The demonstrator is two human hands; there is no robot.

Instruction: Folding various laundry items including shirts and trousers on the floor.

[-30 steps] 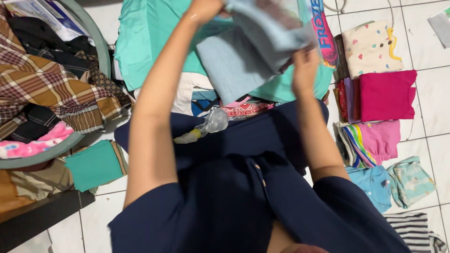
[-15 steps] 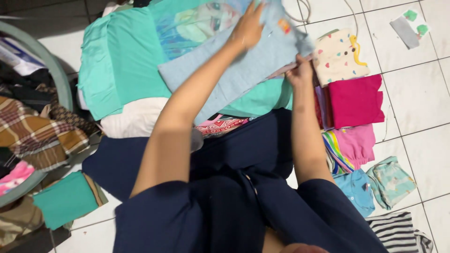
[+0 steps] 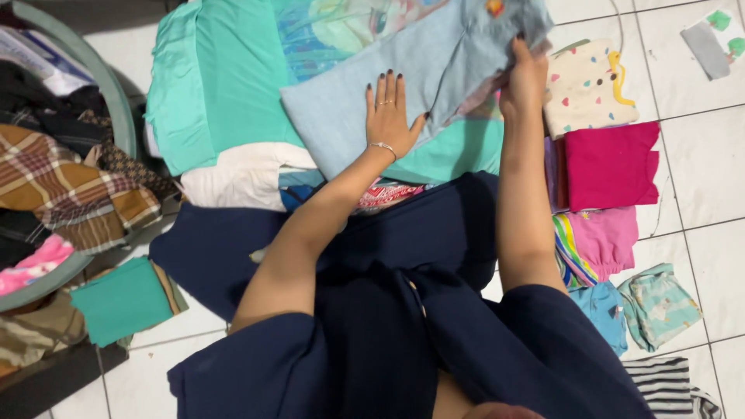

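White tiled floor (image 3: 691, 178) all around, laundry on every side, and the person sits in the middle of it in dark blue. The light blue garment (image 3: 403, 93), up in the air a second ago, is now down flat on top of the teal cloth (image 3: 217, 85), so the folding has gone from shaking out to pressing. The left hand (image 3: 390, 116) lies palm down on it, fingers spread apart and flat, pinning the cloth. The right hand (image 3: 525, 77) is at the garment's right edge, fingers closed on the fabric there, pinching the fold. That edge hangs close over the cream spotted garment (image 3: 586, 89) and the magenta folded piece (image 3: 613, 167), just beside it, so room on the right is tight. To the left, the basket (image 3: 116, 101) heaped with plaid cloth (image 3: 70, 186) crowds in; a small teal folded piece (image 3: 120, 302) lies near the knee. The only bare tile is far right and at the bottom left.
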